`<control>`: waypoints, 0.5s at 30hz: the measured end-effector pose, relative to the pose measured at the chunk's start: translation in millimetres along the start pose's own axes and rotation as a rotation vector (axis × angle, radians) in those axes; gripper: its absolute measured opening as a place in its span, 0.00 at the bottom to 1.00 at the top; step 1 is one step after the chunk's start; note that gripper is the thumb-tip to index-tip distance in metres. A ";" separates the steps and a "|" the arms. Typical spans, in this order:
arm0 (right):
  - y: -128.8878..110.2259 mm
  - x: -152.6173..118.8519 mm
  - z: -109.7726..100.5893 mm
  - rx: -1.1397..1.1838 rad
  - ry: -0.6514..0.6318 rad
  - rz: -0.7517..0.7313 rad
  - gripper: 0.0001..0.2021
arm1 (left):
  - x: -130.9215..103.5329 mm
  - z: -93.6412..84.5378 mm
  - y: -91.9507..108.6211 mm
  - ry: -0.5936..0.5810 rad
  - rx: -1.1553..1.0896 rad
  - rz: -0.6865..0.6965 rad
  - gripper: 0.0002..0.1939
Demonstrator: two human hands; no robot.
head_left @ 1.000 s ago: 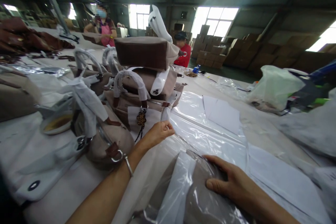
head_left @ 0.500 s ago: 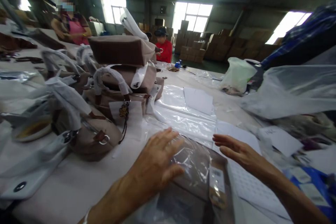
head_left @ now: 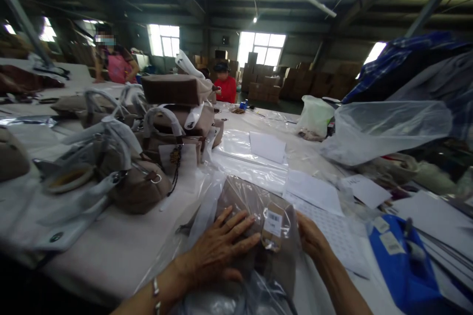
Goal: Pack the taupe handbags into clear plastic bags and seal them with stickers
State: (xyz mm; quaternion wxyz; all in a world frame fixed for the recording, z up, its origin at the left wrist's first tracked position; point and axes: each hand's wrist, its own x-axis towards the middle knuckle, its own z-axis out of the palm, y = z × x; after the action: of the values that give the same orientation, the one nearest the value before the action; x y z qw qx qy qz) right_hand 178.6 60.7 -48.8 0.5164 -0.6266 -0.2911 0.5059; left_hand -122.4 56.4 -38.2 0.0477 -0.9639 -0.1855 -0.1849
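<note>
A brown-grey handbag [head_left: 236, 192] in a clear plastic bag lies in front of me, a tag with a barcode label [head_left: 272, 224] showing through the film. My left hand [head_left: 225, 241] rests flat on it, fingers spread. Along its right edge, my right hand [head_left: 310, 236] grips the side, with its fingertips partly hidden. Loose clear film [head_left: 185, 251] spreads out to the left of the handbag.
Several handbags with wrapped handles stand at the left, one stack [head_left: 170, 89] being tallest. Flat plastic bags [head_left: 236, 145] and paper sheets [head_left: 314, 192] lie ahead. A blue plastic object [head_left: 402, 261] sits at the right. Two people [head_left: 118, 66] are across the table.
Both hands were raised over the wrapped handbag. Now the left lies flat on it and the right has come in to its right edge. The handbag has shifted and turned; the view has tilted up.
</note>
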 end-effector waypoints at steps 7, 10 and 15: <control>0.7 24.8 17.0 -0.129 0.465 -0.180 0.22 | 9.4 11.0 7.2 0.100 0.074 -0.104 0.57; 3.8 39.8 28.4 -0.126 0.615 -0.162 0.21 | 16.6 26.1 8.9 0.118 0.142 -0.207 0.57; 10.9 32.2 31.4 -0.091 0.477 -0.216 0.27 | 21.0 36.7 6.5 0.069 0.151 -0.348 0.57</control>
State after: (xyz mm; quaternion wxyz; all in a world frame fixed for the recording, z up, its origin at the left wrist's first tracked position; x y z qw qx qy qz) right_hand 157.7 97.0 -68.3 0.5925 -0.7162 -0.2488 0.2722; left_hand -89.5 63.4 -64.5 0.0937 -0.9040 -0.3610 -0.2089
